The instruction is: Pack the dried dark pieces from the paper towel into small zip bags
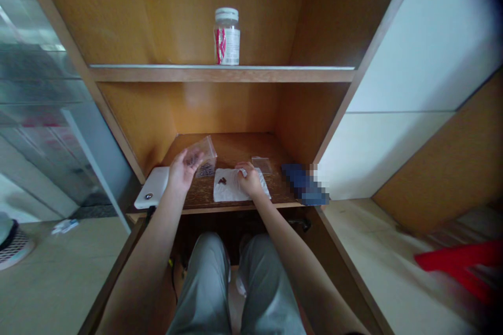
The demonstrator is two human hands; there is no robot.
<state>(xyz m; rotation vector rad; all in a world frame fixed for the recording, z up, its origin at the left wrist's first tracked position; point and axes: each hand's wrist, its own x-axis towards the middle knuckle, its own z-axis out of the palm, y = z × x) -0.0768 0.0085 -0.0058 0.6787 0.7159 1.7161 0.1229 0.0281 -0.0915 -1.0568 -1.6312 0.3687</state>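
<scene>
A clear zip bag (210, 153) with small dark pieces at its bottom is held in my left hand (184, 170), the fingers wrapped round its side. My right hand (249, 180) rests over a white tissue (228, 193) spread on the wooden shelf. Its fingers are curled together, and whatever they pinch is hidden. A little heap of dark brown bits (222, 181) lies on the tissue, left of my right hand. Just beyond that hand, a small flat clear bag (261, 164) lies on the wood.
To the left is a white box-like device (151, 188) with a round button. A blurred dark blue object (302, 183) lies at the right end of the shelf. On the upper shelf stands a clear bottle (227, 36) with a white lid. A red object (459, 261) shows at far right.
</scene>
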